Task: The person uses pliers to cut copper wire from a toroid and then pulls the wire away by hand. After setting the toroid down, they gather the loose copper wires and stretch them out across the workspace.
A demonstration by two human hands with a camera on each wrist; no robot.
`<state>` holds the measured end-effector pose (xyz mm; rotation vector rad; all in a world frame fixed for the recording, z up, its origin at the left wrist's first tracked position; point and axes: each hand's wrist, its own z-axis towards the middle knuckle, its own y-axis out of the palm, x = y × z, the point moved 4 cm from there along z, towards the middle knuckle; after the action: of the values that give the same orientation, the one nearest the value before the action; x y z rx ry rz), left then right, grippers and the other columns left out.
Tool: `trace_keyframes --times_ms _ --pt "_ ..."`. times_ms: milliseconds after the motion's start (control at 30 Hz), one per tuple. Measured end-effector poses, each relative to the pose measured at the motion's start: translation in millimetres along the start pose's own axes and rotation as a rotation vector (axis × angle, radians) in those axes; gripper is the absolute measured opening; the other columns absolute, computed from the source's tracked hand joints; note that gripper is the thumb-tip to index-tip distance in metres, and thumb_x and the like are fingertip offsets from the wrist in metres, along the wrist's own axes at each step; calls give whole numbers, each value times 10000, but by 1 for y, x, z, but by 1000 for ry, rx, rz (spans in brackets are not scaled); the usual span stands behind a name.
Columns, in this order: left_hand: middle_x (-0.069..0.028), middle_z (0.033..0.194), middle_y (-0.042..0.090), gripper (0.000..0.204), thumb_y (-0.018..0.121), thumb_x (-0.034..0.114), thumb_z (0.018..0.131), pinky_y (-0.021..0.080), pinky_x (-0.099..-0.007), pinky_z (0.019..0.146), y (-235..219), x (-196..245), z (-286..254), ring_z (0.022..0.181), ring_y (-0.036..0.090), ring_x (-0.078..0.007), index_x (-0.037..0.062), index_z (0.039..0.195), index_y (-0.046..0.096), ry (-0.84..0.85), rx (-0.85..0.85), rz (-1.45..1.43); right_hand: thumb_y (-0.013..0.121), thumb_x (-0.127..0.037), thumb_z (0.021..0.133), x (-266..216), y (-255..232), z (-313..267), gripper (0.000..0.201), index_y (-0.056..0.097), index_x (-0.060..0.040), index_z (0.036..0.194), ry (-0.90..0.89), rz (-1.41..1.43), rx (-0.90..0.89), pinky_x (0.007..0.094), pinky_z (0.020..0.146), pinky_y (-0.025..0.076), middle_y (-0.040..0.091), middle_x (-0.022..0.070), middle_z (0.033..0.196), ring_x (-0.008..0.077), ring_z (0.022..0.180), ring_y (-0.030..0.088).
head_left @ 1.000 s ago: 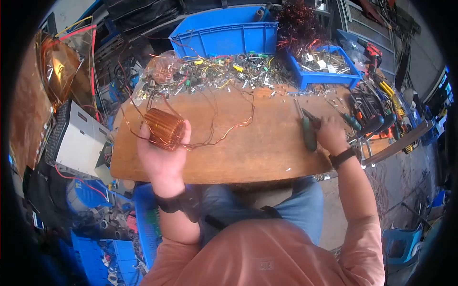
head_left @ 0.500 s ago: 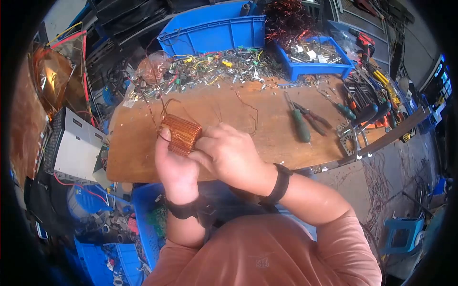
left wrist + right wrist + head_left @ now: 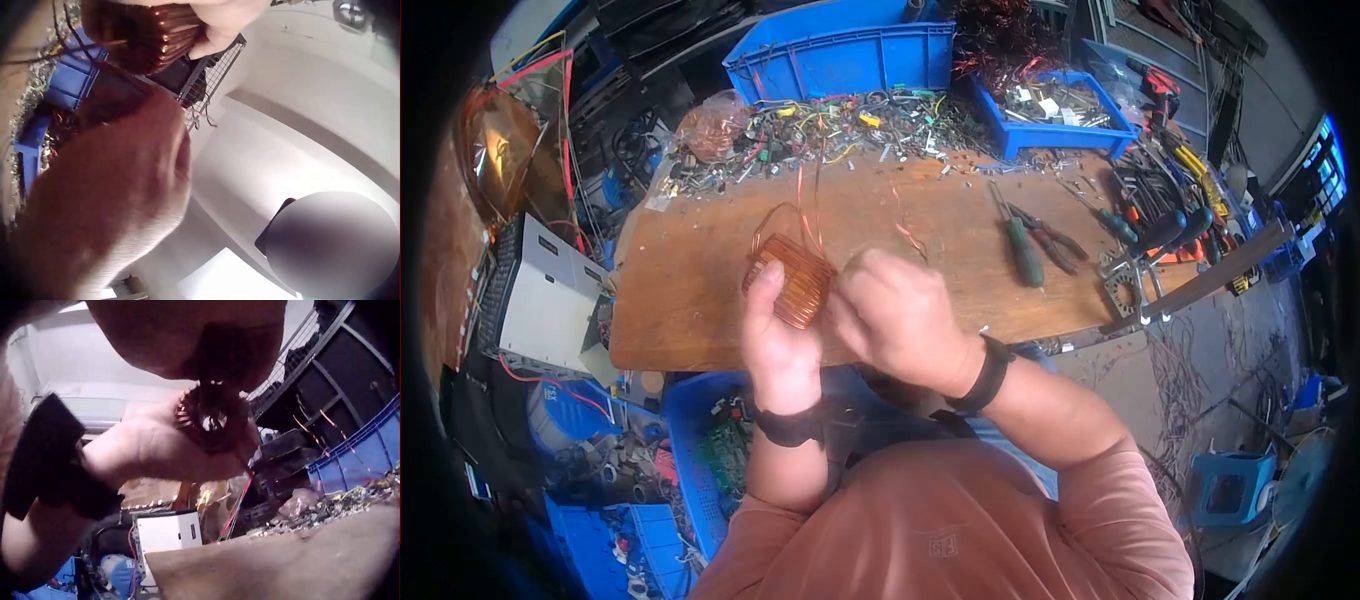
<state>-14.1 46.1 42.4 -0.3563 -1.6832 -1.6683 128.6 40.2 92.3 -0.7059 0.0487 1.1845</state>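
My left hand (image 3: 780, 345) holds a copper-wire coil (image 3: 790, 280) above the table, its thumb lying along the near side. The coil is ring-shaped, with an open centre facing the right wrist camera, and long copper wires (image 3: 808, 205) rise from it. My right hand (image 3: 895, 315) is at the coil's right end, fingers curled, pinching a copper wire by the coil. In the left wrist view a wire runs from the coil (image 3: 150, 37) to the right hand (image 3: 119, 181); its fingertips are hidden. Pliers (image 3: 1052, 243) and a green-handled screwdriver (image 3: 1024, 255) lie to the right.
Wire scraps and small parts (image 3: 850, 130) heap along the table's back. Behind them stand a large blue bin (image 3: 850, 65) and a smaller blue tray (image 3: 1060, 135) of metal pieces. Several hand tools (image 3: 1170, 220) crowd the right edge. A white box-shaped device (image 3: 550, 290) stands at the left.
My right hand has left the pliers on the table and come across to the coil. The coil has shifted right and turned in my left hand, its long wires now pointing away.
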Motion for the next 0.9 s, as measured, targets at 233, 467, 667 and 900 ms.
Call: trace_keyframes --times_ms 233,467,667,900 --pt "-86 1055 601 383 629 134 820 499 -403 844 -15 -5 6 966 596 -227 37 1172 514 28 99 -49 571 -109 931 18 -41 43 88 560 -23 920 470 597 70 201 526 386 521 -35 715 45 601 474" --pt "-101 1098 600 394 631 135 830 485 -444 857 -42 -6 20 1003 586 -251 47 1194 510 75 36 -23 545 -129 901 7 -125 112 74 569 -60 912 503 777 -93 180 450 276 428 -52 640 35 498 352" --pt "-80 1059 582 351 608 88 841 509 -364 824 -35 -22 31 952 589 -197 42 1169 493 141 112 -20 567 -152 827 -54 -112 164 18 577 -164 837 100 293 -387 258 532 367 512 -20 759 114 662 480" --pt "-78 1033 596 294 607 111 857 505 -387 811 -28 -31 28 928 593 -198 51 1131 519 80 125 -79 614 -200 819 -85 -18 224 201 703 -179 998 12 -334 -76 272 654 443 662 6 952 150 898 627"
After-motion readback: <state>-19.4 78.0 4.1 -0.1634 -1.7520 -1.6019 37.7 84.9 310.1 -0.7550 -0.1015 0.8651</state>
